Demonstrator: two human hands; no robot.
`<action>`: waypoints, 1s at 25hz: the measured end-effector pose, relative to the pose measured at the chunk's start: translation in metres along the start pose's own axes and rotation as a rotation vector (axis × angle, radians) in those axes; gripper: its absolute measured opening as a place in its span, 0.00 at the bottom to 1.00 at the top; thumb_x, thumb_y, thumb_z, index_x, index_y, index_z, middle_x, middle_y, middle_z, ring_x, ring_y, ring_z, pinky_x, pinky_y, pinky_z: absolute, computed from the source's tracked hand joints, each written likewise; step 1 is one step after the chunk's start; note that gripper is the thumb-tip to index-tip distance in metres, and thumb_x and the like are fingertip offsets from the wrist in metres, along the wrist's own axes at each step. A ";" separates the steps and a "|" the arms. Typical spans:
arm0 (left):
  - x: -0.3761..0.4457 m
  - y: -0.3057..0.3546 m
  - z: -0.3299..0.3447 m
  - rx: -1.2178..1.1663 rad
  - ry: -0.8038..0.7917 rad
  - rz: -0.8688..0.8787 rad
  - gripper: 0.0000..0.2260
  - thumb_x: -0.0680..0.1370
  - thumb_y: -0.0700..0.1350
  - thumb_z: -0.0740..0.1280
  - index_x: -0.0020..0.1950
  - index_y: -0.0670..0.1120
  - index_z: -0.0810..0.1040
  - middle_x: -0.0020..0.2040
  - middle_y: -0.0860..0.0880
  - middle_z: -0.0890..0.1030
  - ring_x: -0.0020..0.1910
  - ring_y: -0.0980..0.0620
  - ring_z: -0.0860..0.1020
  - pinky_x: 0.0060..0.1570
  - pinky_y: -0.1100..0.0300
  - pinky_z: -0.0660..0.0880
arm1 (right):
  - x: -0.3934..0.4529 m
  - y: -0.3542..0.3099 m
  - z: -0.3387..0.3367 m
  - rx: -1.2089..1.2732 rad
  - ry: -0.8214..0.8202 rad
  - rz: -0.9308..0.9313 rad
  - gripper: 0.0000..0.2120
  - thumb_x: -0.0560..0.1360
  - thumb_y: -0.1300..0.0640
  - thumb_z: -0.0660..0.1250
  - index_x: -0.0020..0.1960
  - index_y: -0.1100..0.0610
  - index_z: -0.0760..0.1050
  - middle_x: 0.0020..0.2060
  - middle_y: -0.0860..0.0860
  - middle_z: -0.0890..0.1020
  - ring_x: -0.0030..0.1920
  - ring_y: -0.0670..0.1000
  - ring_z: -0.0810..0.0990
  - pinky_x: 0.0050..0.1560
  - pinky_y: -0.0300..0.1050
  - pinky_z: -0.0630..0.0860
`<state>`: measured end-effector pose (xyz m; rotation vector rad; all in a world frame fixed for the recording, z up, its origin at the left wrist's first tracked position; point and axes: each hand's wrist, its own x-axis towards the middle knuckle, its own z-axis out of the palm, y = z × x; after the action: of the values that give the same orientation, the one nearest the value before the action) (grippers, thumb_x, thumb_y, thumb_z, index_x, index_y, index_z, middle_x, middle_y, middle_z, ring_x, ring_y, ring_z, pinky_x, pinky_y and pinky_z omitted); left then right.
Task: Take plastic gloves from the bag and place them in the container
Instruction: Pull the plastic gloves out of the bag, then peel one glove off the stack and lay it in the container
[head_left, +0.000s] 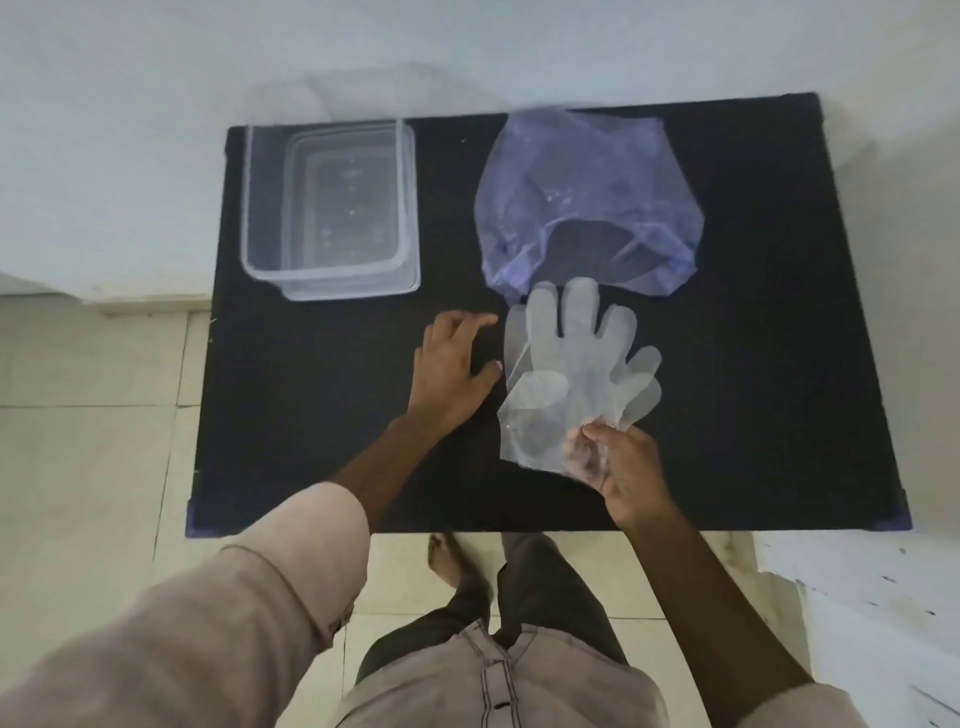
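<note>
Head view, looking down on a black table (322, 457). Far left: clear plastic container (332, 208), open-topped, apparently seated on or in a second clear piece, nothing visible inside. Far right: crumpled bluish plastic bag (587, 192), mouth turned toward the near edge. Just in front of that mouth: plastic gloves (571, 364), translucent, overlapping, seemingly two, finger ends pointing toward the bag and nearly touching its lip. Gloves out of the bag, not yet in the container.

Right hand (618, 467): fingertips pinched on the cuff end of the gloves, film visibly gathered at the pinch. Left hand (452, 369): spread loosely, resting on the table just left of the gloves, thumb close to their edge, holding nothing.

Step in hand, as judged: gathering the gloves for transfer leftward to the container.

For a clean transfer:
- Secure both layers in the pinch, not only the upper one; thin film slides and separates readily.
- Bring the left hand under or onto the finger ends to support the trailing part.
- Lift clear of the table before moving sideways, to avoid dragging and static cling.
- Keep clear of the bag lip, so as not to pull it along.
- Lower fully inside the container walls before letting go; fold loosely if the finger ends overhang the rim.
</note>
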<state>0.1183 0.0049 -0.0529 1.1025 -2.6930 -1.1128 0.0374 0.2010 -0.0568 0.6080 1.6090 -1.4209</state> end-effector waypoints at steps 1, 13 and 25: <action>-0.023 -0.017 0.000 -0.058 0.010 -0.066 0.23 0.72 0.46 0.71 0.66 0.53 0.73 0.65 0.46 0.71 0.63 0.45 0.71 0.62 0.43 0.72 | -0.006 0.013 0.006 0.029 0.006 0.046 0.02 0.75 0.62 0.68 0.47 0.59 0.78 0.39 0.56 0.83 0.42 0.55 0.83 0.43 0.49 0.80; -0.098 -0.089 -0.019 -0.305 -0.188 -0.468 0.13 0.73 0.41 0.72 0.58 0.45 0.82 0.50 0.45 0.85 0.52 0.48 0.81 0.61 0.53 0.75 | -0.042 0.073 0.056 -0.213 -0.063 0.101 0.16 0.72 0.59 0.71 0.58 0.61 0.76 0.48 0.57 0.82 0.48 0.57 0.82 0.49 0.51 0.80; -0.075 -0.068 -0.017 -0.231 -0.228 -0.536 0.08 0.73 0.47 0.72 0.42 0.43 0.84 0.44 0.44 0.84 0.41 0.49 0.81 0.44 0.55 0.79 | -0.045 0.065 0.047 -1.085 -0.042 -0.685 0.23 0.72 0.44 0.70 0.60 0.57 0.72 0.55 0.55 0.76 0.52 0.50 0.75 0.52 0.43 0.73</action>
<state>0.2206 0.0074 -0.0656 1.8062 -2.3808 -1.6611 0.1267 0.1790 -0.0510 -0.6475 2.3230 -0.7299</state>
